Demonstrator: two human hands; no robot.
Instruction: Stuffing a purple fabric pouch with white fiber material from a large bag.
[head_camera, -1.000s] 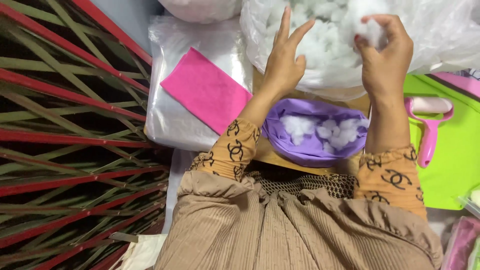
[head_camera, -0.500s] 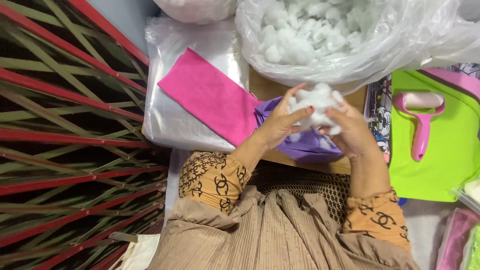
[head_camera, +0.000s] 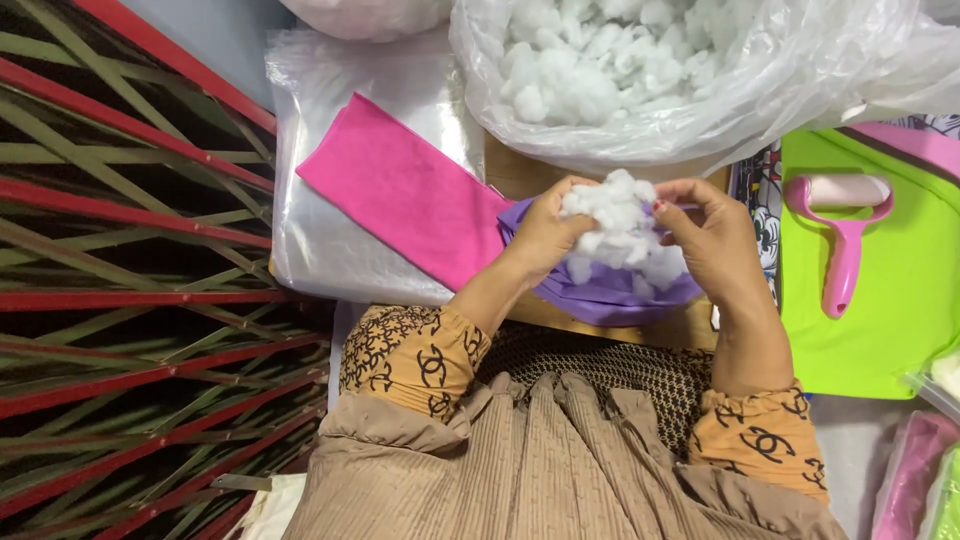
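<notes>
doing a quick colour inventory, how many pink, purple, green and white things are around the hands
pink: 2, cloth strip and lint roller
purple: 1, fabric piece
green: 1, sheet
white: 2, stuffing clump between left hand and right hand, bag of stuffing
total: 6

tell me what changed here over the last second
Both hands came down from the big clear bag of stuffing. The right hand carried a white tuft; now the left hand grips it too, holding the white stuffing over the purple fabric shell. The pink cloth and pink lint roller stayed put.
</notes>
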